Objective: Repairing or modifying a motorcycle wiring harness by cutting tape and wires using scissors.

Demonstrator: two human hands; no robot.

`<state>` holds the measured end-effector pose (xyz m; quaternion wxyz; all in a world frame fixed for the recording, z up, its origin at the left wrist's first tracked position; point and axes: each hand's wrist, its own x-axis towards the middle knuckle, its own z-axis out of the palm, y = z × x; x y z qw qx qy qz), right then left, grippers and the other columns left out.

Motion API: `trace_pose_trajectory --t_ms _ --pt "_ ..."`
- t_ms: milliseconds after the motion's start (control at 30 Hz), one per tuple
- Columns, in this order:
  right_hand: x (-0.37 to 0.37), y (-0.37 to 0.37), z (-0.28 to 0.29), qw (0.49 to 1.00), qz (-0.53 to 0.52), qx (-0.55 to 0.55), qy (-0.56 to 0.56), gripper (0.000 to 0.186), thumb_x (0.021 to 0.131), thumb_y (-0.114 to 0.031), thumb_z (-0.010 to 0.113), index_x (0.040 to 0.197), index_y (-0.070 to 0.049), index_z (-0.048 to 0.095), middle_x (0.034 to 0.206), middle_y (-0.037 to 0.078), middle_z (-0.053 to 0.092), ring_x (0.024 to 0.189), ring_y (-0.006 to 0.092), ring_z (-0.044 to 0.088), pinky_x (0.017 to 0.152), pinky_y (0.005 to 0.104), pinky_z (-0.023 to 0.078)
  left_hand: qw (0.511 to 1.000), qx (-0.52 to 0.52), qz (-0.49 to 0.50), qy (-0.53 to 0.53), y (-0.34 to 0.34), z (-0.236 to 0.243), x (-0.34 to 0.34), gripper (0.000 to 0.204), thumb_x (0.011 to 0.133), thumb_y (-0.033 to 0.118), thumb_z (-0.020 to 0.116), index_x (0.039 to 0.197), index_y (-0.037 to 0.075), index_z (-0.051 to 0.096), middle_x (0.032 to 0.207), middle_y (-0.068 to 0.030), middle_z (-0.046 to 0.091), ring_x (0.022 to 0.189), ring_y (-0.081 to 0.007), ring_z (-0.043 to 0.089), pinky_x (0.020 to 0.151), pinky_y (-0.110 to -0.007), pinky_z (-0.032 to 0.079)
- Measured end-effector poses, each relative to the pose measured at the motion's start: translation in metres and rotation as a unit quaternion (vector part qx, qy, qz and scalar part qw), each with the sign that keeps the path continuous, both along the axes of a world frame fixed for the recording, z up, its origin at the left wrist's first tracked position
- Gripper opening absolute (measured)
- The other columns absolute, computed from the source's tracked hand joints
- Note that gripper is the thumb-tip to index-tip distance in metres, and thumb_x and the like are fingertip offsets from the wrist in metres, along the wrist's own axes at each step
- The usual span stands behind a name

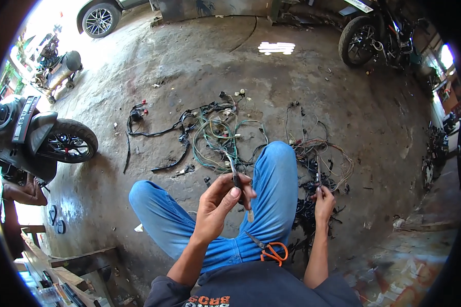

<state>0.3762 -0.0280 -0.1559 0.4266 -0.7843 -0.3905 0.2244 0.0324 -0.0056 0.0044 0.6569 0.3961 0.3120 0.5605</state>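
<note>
My left hand (221, 202) is closed around a wire bundle (233, 166) partly wrapped in black, with a pale end (250, 215) hanging below my fingers. The bundle leads into a tangled harness (215, 134) of green, beige and black wires on the concrete floor. My right hand (323, 203), out beside my right knee, pinches a slim silver-and-dark item (318, 173) that I cannot make out, over a second wire tangle (338, 156) and black scraps (305, 220). Orange-handled scissors (274, 253) lie in my lap between my jeans-covered legs.
A motorcycle (33, 133) stands at left, with another person's arm (23, 192) behind it and sandals (54, 220) nearby. A scooter (56, 71) and car (97, 20) are farther back, another motorcycle (374, 36) at back right. Timber pieces (79, 256) are at lower left.
</note>
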Motion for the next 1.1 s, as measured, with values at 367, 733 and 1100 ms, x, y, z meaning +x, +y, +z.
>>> trace_pose_trajectory --t_ms 367,733,1100 --pt "0.019 -0.023 -0.04 0.972 -0.032 -0.153 -0.177 0.04 0.089 -0.024 0.075 0.068 0.002 0.053 0.057 0.009 0.058 0.063 0.023 0.069 0.057 0.0349 0.047 0.999 -0.012 0.032 -0.002 0.003 0.002 0.002 0.029 0.104 0.019 0.054 0.126 0.0 0.056 0.081 -0.0026 0.05 0.057 -0.0018 0.032 0.049 -0.017 0.028" --pt "0.054 -0.049 -0.104 0.962 0.02 -0.151 -0.226 0.026 0.083 -0.009 0.078 0.102 -0.002 0.063 0.075 0.016 0.069 0.078 0.0317 0.071 0.069 0.0423 0.052 0.954 -0.18 0.013 -0.24 0.043 -0.002 -0.004 0.047 0.108 0.042 0.043 0.151 0.025 0.037 0.085 0.003 0.044 0.055 -0.0033 0.028 0.041 -0.018 0.021" --pt "-0.023 -0.021 0.033 0.993 -0.048 -0.11 0.002 0.032 0.102 -0.026 0.061 0.086 0.002 0.063 0.076 0.01 0.067 0.064 0.0169 0.069 0.057 0.032 0.051 0.917 -0.149 0.013 -0.37 0.054 -0.006 0.014 0.042 0.109 0.043 0.039 0.134 0.012 0.052 0.066 0.0058 0.025 0.057 -0.0059 0.021 0.048 -0.022 0.022"
